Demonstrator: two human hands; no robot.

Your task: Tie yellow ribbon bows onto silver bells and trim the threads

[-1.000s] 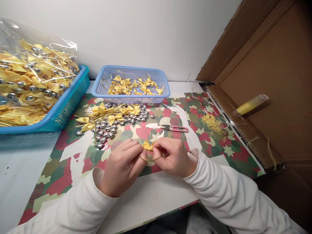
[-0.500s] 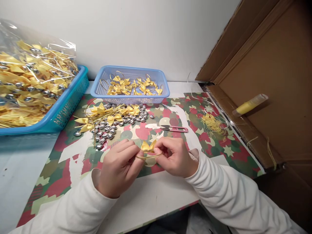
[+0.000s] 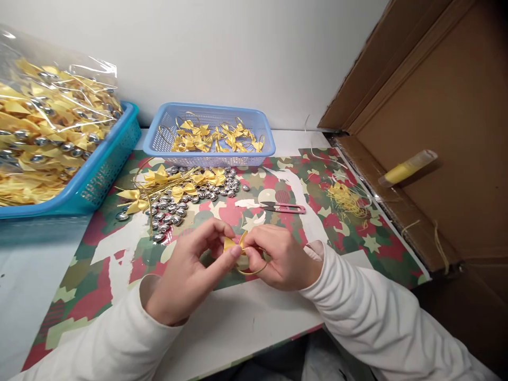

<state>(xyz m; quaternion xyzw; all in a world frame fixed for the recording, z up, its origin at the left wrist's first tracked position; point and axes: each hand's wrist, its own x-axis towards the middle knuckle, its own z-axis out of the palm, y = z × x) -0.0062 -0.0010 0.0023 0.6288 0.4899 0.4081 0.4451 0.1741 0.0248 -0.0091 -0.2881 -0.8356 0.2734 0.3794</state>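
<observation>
Between my two hands is a yellow ribbon bow (image 3: 229, 244) with a loop of gold cord (image 3: 252, 272) hanging below it. My left hand (image 3: 194, 270) pinches the bow's left side between thumb and curled fingers. My right hand (image 3: 275, 256) is closed on the bow's right side and the cord, its fingertips touching near the middle. The fingers partly hide the bow's centre. Just beyond my hands lies a pair of pink-handled thread snips (image 3: 283, 208). Silver bells or beads (image 3: 169, 211) lie to the left, with several yellow bows (image 3: 184, 191) on gold cords among them.
A blue basket (image 3: 210, 159) at the back holds bows with cord loops. At left, a larger blue basket (image 3: 99, 174) carries a clear bag (image 3: 51, 106) of bows with silver pieces. Yellow thread scraps (image 3: 347, 201) lie right, near a cardboard wall (image 3: 444, 106) with a yellow tube (image 3: 408, 168).
My left hand has shifted its fingers from the cord onto the bow's left side. The bow has turned and the cord loop now hangs lower, toward the right hand.
</observation>
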